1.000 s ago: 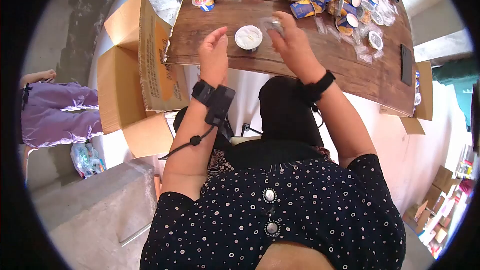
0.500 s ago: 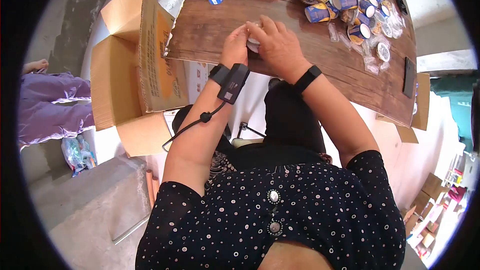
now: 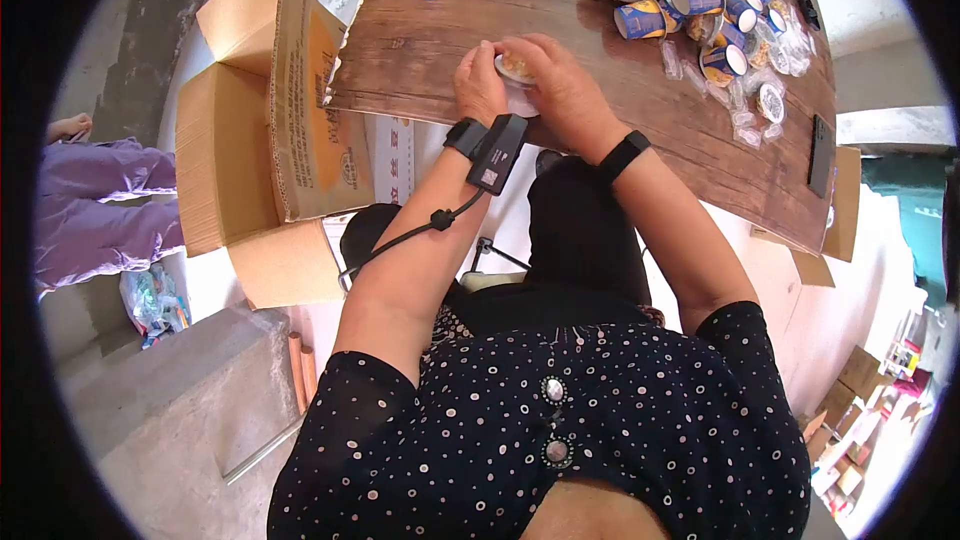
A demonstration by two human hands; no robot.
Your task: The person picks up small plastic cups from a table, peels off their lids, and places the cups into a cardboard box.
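A small cup [image 3: 515, 67] sits on the worktop [image 3: 420, 50], clasped between the left hand [image 3: 478, 88] and right hand [image 3: 560, 85], both closed round it.

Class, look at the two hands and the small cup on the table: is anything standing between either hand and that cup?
Nothing visible does. The left hand and the right hand both close around the cup at the near edge of the table. The pile of cups lies farther back, apart from them.
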